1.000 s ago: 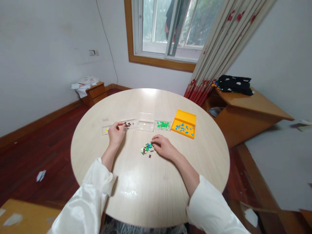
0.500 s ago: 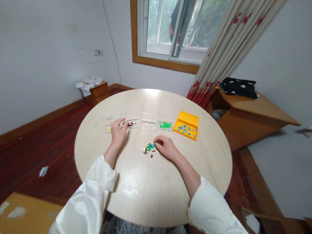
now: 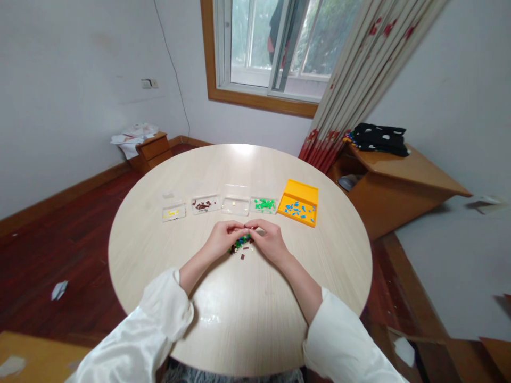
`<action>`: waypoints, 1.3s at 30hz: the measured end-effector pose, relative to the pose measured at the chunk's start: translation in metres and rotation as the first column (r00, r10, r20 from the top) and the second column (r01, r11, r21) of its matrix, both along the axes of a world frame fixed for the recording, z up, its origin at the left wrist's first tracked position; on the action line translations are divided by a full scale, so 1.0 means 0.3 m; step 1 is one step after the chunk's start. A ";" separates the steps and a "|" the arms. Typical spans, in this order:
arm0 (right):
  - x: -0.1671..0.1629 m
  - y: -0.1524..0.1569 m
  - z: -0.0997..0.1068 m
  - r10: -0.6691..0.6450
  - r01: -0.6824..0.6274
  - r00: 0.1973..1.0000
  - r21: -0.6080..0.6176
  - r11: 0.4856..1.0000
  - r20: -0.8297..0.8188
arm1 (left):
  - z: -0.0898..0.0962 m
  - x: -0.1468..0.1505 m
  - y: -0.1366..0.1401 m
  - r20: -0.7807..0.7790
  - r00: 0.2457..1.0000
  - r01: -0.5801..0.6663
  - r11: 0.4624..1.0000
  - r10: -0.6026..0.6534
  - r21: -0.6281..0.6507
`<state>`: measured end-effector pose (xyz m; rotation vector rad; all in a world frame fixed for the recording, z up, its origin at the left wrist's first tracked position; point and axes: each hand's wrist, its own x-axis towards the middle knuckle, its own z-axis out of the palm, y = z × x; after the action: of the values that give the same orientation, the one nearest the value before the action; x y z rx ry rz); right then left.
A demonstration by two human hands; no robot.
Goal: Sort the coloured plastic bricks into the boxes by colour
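With six o'clock at the person's own edge of the table (image 3: 239, 330), a loose brown piece (image 3: 242, 257) lay near the centre, just on the six o'clock side of a mixed pile (image 3: 241, 243) of small pieces. The left hand (image 3: 222, 239) came in from eight and the right hand (image 3: 270, 240) from four, fingers curled, tips close together above the pile. A dark bit (image 3: 252, 227) showed at the fingertips; I couldn't tell whether either hand gripped it. To me, the step in hand looked like close two-handed fingertip work on the pieces, and the next move called for a light pinch that left the pile unscattered.

Beyond stood the yellow-piece tray (image 3: 175, 218) at ten, brown-piece tray (image 3: 206, 212) at eleven, clear tray (image 3: 229, 208) at twelve, green-piece tray (image 3: 263, 212) near one, and the open orange box (image 3: 301, 192), holding blue pieces, between one and two.
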<state>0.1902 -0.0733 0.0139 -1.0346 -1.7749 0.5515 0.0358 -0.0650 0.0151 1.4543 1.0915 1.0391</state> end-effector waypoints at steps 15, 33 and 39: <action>0.029 0.028 -0.005 0.009 0.007 0.978 -0.079 0.997 0.209 | 0.033 -0.025 0.013 0.157 0.976 -0.138 0.985 0.153 -0.103; 0.062 0.020 0.035 0.169 0.003 0.901 -0.398 0.918 0.399 | 0.033 -0.198 0.149 0.402 0.692 -0.513 0.800 0.600 -0.311; 0.064 0.021 0.033 0.130 0.043 0.910 -0.403 0.914 0.393 | 0.027 -0.202 0.155 0.387 0.686 -0.529 0.788 0.616 -0.316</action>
<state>0.2095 -0.0669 0.0239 -1.4877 -2.1099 0.7983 -0.0247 -0.0186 0.0233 0.6305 1.2606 1.5925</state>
